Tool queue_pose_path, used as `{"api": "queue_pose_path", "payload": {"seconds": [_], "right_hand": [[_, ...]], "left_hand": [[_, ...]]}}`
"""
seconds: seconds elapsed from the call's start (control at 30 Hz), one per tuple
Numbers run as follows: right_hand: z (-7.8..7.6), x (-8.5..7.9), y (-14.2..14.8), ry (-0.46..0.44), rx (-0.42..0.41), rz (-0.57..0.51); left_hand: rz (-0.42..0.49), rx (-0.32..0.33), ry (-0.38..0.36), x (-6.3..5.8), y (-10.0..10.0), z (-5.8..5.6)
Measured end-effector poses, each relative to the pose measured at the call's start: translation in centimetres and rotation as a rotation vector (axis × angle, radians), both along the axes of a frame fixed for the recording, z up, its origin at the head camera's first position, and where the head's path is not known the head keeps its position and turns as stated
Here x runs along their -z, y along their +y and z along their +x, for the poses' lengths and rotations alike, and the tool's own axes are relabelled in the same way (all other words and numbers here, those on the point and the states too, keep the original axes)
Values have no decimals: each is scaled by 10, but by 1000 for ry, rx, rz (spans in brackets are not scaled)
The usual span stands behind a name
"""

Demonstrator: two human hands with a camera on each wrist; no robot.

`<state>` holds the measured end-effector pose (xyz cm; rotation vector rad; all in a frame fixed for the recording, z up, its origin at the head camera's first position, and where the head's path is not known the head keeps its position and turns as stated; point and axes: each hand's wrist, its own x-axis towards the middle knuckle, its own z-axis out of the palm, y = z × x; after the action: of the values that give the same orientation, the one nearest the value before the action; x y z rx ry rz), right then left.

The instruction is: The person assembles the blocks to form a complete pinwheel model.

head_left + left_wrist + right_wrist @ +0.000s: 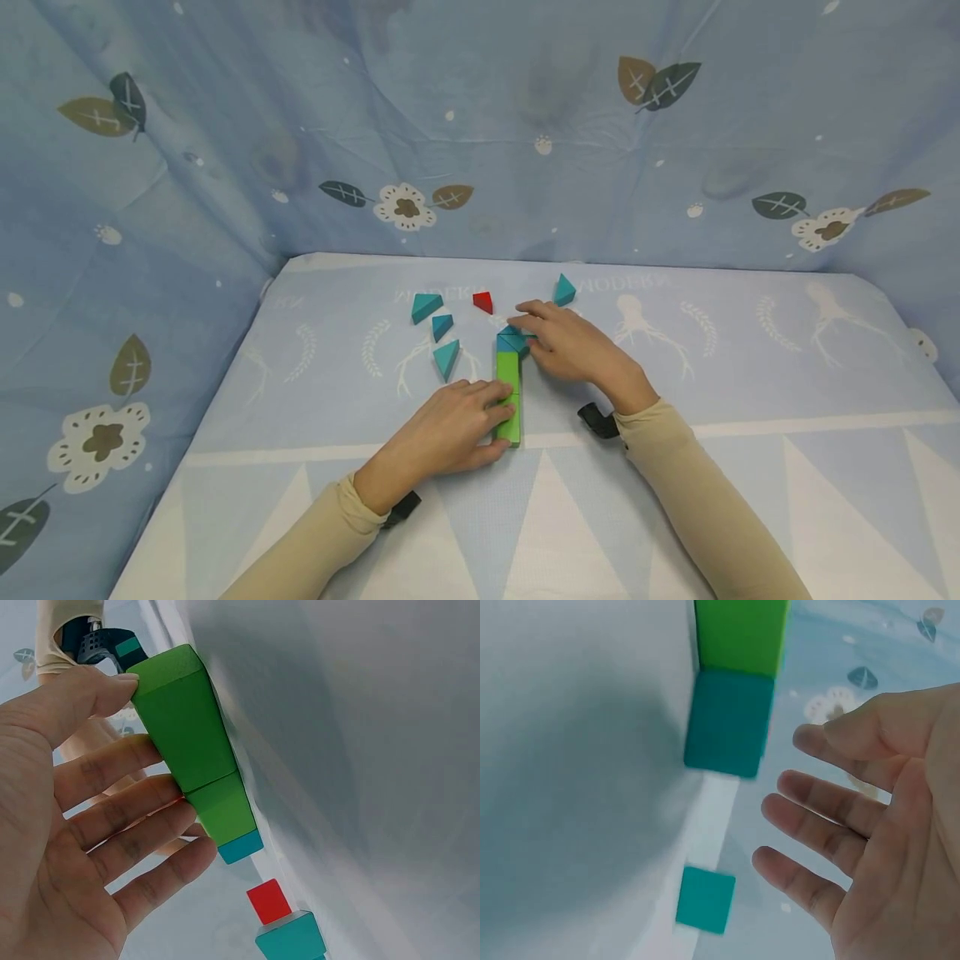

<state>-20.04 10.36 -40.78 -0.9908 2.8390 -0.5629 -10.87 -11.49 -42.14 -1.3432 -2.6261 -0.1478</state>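
A row of green blocks lies on the table, with teal triangular blocks set against its far end. My left hand rests along the left side of the green row. In the left wrist view its thumb touches the near end of a green block, and the extended fingers lie by the side face. Just right of the teal blocks is my right hand. The right wrist view shows its fingers loosely bent, apart from the nearest teal block, with nothing between them.
Several loose teal blocks lie to the left of the row. A red block sits beyond it, and another teal block lies behind my right hand. Patterned blue cloth hangs at the table's back edge.
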Motion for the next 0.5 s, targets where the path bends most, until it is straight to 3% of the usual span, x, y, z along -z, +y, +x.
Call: {"api": "queue_pose_path", "payload": {"seconds": [0.3, 0.5], "right_hand": [[-16, 1, 34, 45, 184, -12], [-19, 5, 40, 39, 195, -28]], "left_hand": [[7, 5, 13, 2, 0, 1], [7, -4, 3, 2, 0, 1]]}}
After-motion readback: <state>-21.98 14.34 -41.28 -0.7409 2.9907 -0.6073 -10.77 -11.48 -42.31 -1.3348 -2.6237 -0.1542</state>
